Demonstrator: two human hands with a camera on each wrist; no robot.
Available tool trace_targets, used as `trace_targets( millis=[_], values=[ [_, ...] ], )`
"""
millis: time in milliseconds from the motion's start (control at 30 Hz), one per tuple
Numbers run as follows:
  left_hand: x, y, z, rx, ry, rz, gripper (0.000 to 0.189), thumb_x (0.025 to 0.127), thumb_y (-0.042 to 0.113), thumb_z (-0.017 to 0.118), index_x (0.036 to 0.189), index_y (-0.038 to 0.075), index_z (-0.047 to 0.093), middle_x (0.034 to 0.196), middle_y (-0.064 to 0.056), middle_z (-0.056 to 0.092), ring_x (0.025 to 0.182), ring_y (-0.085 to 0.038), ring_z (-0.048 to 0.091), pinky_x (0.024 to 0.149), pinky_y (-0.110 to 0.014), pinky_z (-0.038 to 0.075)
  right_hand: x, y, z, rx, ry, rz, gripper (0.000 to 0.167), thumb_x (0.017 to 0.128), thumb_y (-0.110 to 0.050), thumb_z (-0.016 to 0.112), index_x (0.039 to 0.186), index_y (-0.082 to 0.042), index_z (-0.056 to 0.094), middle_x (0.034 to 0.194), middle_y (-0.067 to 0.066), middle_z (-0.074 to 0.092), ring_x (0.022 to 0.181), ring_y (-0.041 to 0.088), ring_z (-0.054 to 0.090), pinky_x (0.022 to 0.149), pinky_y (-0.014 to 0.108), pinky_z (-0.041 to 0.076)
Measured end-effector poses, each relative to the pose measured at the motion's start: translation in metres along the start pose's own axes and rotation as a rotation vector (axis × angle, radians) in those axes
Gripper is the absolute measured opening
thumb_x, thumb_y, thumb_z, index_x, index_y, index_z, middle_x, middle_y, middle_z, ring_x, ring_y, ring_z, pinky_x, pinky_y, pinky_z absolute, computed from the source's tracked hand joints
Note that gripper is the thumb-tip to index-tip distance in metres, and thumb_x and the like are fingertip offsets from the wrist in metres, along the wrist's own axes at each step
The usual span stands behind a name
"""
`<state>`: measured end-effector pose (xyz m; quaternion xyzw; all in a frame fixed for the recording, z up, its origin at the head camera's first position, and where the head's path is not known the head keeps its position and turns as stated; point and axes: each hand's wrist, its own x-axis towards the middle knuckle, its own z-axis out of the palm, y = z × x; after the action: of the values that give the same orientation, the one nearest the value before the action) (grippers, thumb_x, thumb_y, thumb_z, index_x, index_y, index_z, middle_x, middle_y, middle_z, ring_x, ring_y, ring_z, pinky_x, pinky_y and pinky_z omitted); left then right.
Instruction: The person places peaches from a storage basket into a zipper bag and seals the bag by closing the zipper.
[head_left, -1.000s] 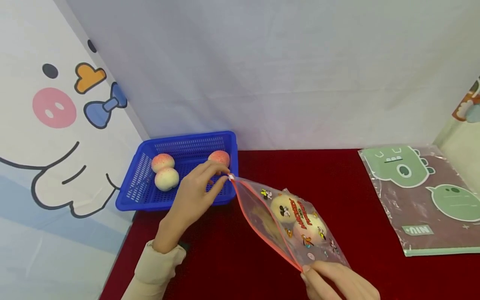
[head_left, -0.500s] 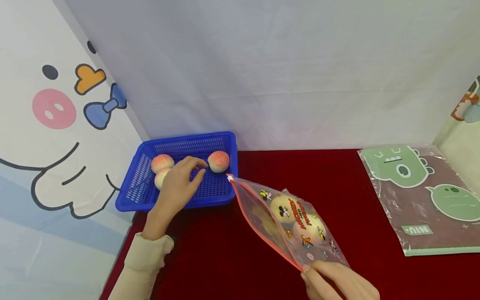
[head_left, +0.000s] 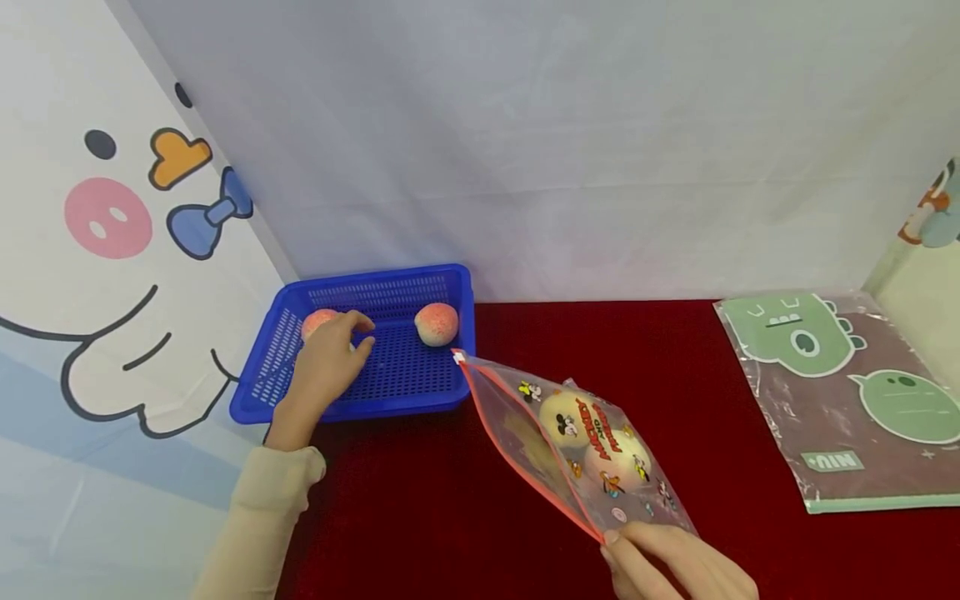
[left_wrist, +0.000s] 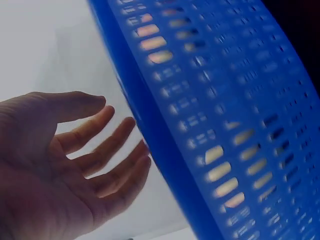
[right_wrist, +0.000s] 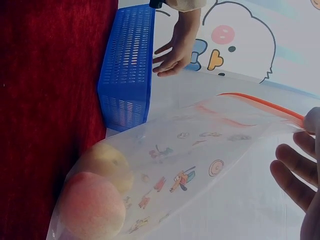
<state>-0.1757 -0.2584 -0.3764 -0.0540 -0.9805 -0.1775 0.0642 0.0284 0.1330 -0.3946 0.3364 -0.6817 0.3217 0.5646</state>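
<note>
My left hand (head_left: pixel 330 360), fingers loosely bent with nothing between them, hovers over the left side of the blue plastic basket (head_left: pixel 405 404). Beneath it one peach (head_left: pixel 317 322) shows partly; the other peach on that side is hidden in the head view. Another peach (head_left: pixel 437 324) sits at the basket's right end. With thumb and fingers my right hand (head_left: pixel 678 560) pinches the near corner of a clear zip bag (head_left: pixel 577 471) with a red zip edge. The bag's mouth gapes toward the left. Inside lie two peaches (right_wrist: pixel 92 205), seen through the printed film.
A flat plastic package (head_left: pixel 832 417) with green cartoon figures lies at the right on the dark red cloth (head_left: pixel 420 500). A pale curtain (head_left: pixel 585 167) hangs behind the table, and a cartoon-printed sheet (head_left: pixel 150 317) borders the left.
My left hand has let go of the bag's white zip slider and moved left over the basket, above the peaches there. My right hand and the bag have stayed nearly still.
</note>
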Motion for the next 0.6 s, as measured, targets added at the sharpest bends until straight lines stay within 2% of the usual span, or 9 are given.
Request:
trace_targets(
  millis=[200, 400, 600],
  values=[
    [0.008, -0.016, -0.001, 0.06, -0.081, -0.04, 0.036, 0.104, 0.019, 0.058, 0.133, -0.002, 0.062, 0.136, -0.029, 0.064, 0.12, -0.048, 0.063, 0.098, -0.062, 0.053, -0.001, -0.001, -0.003, 0.013, -0.044, 0.033, 0.023, 0.098, -0.024, 0.07, 0.088, -0.006, 0.079, 0.075, 0.007, 0.071, 0.055, 0.015, 0.058, 0.046, 0.019, 0.044],
    [0.009, -0.027, 0.004, 0.109, -0.179, -0.113, 0.045, 0.102, 0.025, 0.057, 0.139, -0.001, 0.057, 0.142, -0.036, 0.053, 0.13, -0.061, 0.048, 0.097, -0.073, 0.048, 0.0, -0.001, -0.005, 0.022, -0.062, 0.036, 0.022, 0.098, -0.023, 0.07, 0.088, -0.006, 0.078, 0.076, 0.007, 0.071, 0.056, 0.015, 0.059, 0.047, 0.018, 0.045],
    [0.009, -0.036, 0.009, 0.084, -0.206, -0.158, 0.051, 0.1, 0.026, 0.057, 0.142, -0.002, 0.054, 0.147, -0.038, 0.045, 0.133, -0.064, 0.042, 0.097, -0.075, 0.046, 0.001, -0.001, -0.005, 0.035, -0.08, 0.049, 0.022, 0.098, -0.024, 0.07, 0.089, -0.005, 0.079, 0.077, 0.008, 0.072, 0.057, 0.015, 0.06, 0.05, 0.016, 0.047]
  ],
)
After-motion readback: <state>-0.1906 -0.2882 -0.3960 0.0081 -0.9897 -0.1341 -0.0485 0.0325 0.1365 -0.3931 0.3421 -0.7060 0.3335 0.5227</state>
